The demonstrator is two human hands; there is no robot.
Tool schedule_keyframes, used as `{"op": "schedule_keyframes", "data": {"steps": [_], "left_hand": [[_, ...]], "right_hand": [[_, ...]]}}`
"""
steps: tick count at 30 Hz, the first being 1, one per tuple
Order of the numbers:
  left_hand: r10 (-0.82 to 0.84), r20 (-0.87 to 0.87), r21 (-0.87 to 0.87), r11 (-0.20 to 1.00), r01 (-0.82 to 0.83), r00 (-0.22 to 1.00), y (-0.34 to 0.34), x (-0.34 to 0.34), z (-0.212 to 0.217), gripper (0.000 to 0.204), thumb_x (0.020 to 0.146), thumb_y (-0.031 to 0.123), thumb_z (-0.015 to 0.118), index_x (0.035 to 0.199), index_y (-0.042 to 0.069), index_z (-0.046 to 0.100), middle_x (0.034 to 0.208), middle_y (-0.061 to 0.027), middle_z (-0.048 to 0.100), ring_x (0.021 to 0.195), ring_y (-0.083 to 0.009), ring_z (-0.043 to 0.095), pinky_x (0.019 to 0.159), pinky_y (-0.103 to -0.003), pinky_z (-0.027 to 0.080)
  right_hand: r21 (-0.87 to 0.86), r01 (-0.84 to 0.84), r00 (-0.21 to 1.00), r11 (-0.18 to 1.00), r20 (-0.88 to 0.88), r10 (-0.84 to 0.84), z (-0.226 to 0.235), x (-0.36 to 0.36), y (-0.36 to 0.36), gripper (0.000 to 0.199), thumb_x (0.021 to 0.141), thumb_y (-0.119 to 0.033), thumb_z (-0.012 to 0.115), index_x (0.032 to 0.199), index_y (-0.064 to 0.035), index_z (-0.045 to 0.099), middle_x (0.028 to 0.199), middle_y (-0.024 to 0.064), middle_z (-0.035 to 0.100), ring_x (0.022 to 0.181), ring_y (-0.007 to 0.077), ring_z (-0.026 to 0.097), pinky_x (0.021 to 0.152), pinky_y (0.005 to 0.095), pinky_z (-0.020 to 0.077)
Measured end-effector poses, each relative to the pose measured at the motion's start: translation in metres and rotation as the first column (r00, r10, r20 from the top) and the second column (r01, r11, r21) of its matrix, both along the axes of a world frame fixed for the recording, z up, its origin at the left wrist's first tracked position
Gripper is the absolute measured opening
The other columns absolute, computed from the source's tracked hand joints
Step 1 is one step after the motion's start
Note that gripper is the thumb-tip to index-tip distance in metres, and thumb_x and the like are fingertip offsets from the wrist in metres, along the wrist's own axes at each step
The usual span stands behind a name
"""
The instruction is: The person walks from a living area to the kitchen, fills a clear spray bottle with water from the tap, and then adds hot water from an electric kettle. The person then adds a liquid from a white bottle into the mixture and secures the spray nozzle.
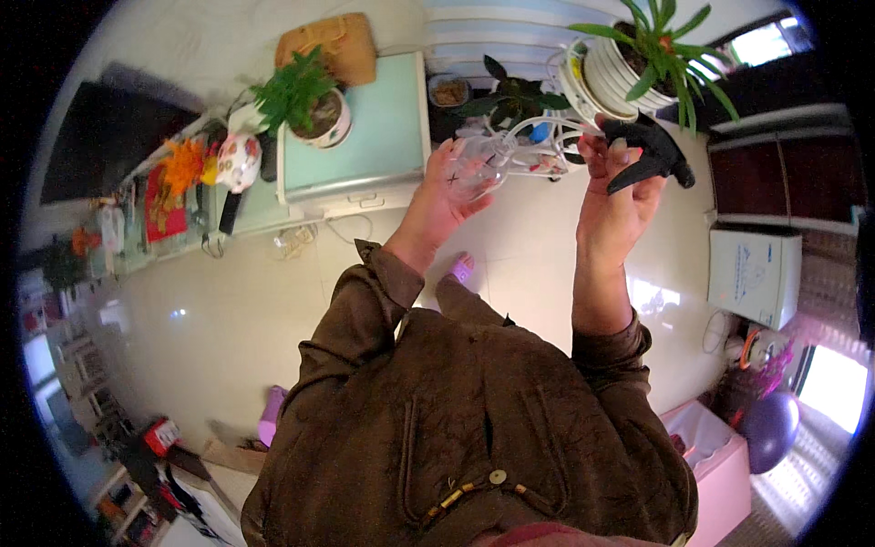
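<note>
My left hand is closed around a clear, see-through bottle, tilted with its neck toward the upper right. Raised to the right of it, my right hand grips a black trigger spray head between thumb and fingers. The spray head is apart from the bottle. Pale curved lines run between the two; I cannot tell whether they are the sprayer's tube or the white wire stand behind. Beyond my hands, a spiky green plant grows in a white ribbed pot.
At the left, a pale green-topped cabinet bears a potted fern and a wooden board. A dark-leaved plant stands beyond the bottle. A white box and a pink bin are on the right.
</note>
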State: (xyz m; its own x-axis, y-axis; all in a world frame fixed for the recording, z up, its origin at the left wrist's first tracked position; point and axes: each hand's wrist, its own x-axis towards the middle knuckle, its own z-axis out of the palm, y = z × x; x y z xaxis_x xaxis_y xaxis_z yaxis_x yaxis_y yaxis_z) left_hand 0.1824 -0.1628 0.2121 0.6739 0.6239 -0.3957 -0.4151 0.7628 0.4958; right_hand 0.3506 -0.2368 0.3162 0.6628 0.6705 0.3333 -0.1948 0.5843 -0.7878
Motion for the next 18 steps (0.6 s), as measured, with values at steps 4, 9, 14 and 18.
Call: {"op": "schedule_keyframes", "data": {"steps": [4,9,14,18], "left_hand": [[0.094,-0.007,-0.031,0.995,-0.094,0.996,-0.033,-0.043,0.011,0.062,0.093,0.057,0.045,0.140,0.017,0.036,0.129,-0.0082,0.052,0.112,-0.0251,0.057,0.079,-0.032,0.055],[0.182,-0.018,-0.024,0.983,-0.182,0.983,-0.079,-0.084,0.021,0.062,0.093,0.057,0.045,0.140,0.017,0.036,0.128,-0.0079,0.052,0.111,-0.0275,0.057,0.079,-0.033,0.055],[0.166,0.058,0.015,0.986,-0.167,0.984,-0.131,-0.108,0.024,0.061,0.094,0.056,0.045,0.143,0.023,0.034,0.130,-0.0074,0.050,0.110,-0.0278,0.058,0.080,-0.033,0.054],[0.165,-0.016,0.008,0.986,-0.165,0.986,-0.175,-0.116,0.040,0.057,0.095,0.055,0.042,0.143,0.025,0.033,0.134,-0.0073,0.046,0.110,-0.0277,0.058,0.080,-0.033,0.054]], "right_hand": [[-0.071,0.000,0.999,0.997,0.050,0.003,0.008,-0.042,-0.022,0.034,0.089,0.000,0.060,0.122,-0.0007,0.049,0.108,0.0168,0.062,0.091,0.0220,0.064,0.082,0.0367,0.0548],[-0.100,-0.098,0.991,0.990,0.081,0.106,0.016,-0.079,-0.058,0.045,0.088,0.002,0.061,0.129,-0.0030,0.044,0.108,0.0159,0.063,0.090,0.0194,0.064,0.081,0.0326,0.0534],[-0.270,-0.128,0.925,0.954,0.316,0.213,0.002,-0.113,-0.111,0.054,0.083,0.006,0.064,0.131,-0.0043,0.043,0.114,0.0099,0.058,0.100,0.0164,0.060,0.087,0.0291,0.0493],[-0.350,-0.185,0.881,0.918,0.354,0.313,-0.004,-0.127,-0.146,0.054,0.085,0.006,0.063,0.133,-0.0045,0.041,0.113,0.0111,0.060,0.105,0.0174,0.059,0.093,0.0289,0.0462]]}}
